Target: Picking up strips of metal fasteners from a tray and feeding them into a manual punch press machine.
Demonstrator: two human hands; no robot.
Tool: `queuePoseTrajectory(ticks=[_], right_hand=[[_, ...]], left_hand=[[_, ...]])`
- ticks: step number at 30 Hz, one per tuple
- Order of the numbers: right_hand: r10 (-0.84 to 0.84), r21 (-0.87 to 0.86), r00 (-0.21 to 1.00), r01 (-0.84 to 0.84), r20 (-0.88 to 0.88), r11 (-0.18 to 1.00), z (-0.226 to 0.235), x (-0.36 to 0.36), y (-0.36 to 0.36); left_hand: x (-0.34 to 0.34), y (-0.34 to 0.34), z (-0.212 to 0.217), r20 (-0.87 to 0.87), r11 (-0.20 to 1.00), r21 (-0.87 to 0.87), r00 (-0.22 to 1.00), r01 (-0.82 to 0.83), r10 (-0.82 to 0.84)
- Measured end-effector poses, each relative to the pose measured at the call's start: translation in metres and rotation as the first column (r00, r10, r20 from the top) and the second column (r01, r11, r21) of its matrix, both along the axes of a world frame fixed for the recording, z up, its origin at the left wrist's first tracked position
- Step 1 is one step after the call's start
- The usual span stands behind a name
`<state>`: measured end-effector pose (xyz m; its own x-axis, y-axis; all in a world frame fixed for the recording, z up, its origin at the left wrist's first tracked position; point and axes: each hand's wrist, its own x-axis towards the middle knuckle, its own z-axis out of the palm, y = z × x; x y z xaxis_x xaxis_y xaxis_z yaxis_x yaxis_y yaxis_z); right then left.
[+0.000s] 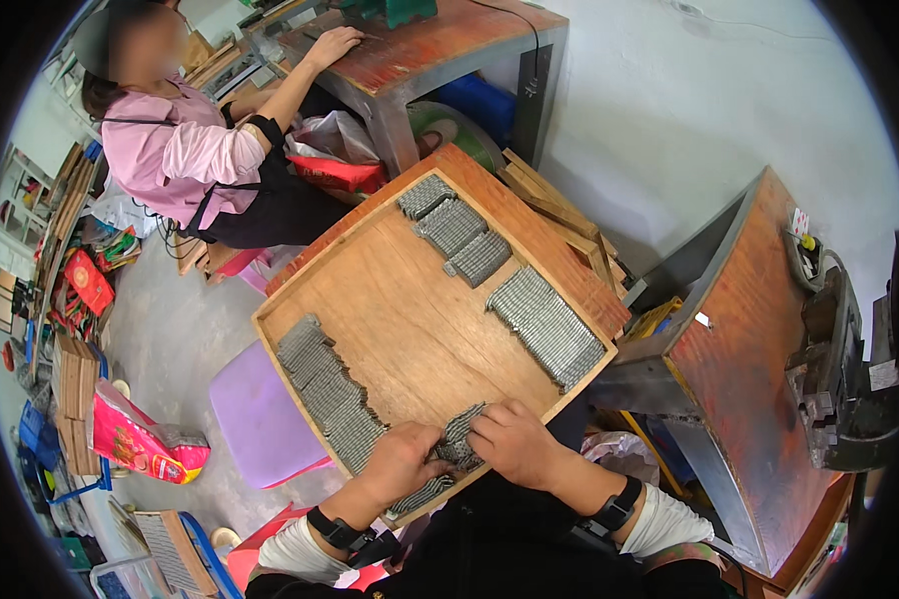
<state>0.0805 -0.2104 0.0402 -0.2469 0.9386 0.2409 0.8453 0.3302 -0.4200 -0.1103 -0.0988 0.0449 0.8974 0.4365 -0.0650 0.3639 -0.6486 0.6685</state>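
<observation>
A shallow wooden tray (410, 319) lies across my lap, tilted as a diamond. Rows of small grey metal strips (330, 389) line its left side, and further rows (547, 324) lie along its right and far edges. Both hands meet at the tray's near corner over a bunch of grey metal strips (457, 439). My left hand (402, 461) grips the bunch from the left. My right hand (514, 441) closes on it from the right. Each wrist carries a black band.
Another person in a pink top (170, 140) sits at the far left, one hand on a red-topped bench (420, 50). A red workbench with a dark machine (839, 369) stands to my right. A purple stool (260, 419) and a colourful bag (135, 439) lie to the left.
</observation>
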Motion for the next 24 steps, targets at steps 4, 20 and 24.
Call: queuePoseTrajectory(ticks=[4, 20, 24], right_hand=[[0.045, 0.055, 0.999, -0.046, 0.025, 0.997, -0.002, 0.0, 0.002], [0.039, 0.248, 0.999, -0.044, 0.025, 0.968, -0.006, 0.011, 0.07], [0.094, 0.126, 0.995, -0.09, -0.026, 0.988, -0.03, 0.027, 0.046]], left_hand=[[-0.001, -0.001, -0.001, 0.02, 0.998, -0.039, 0.999, -0.046, 0.047], [0.017, 0.033, 0.004, 0.169, 0.938, 0.283, 0.973, -0.202, 0.158], [0.018, 0.014, -0.011, 0.104, 0.996, 0.088, 0.994, 0.023, -0.032]])
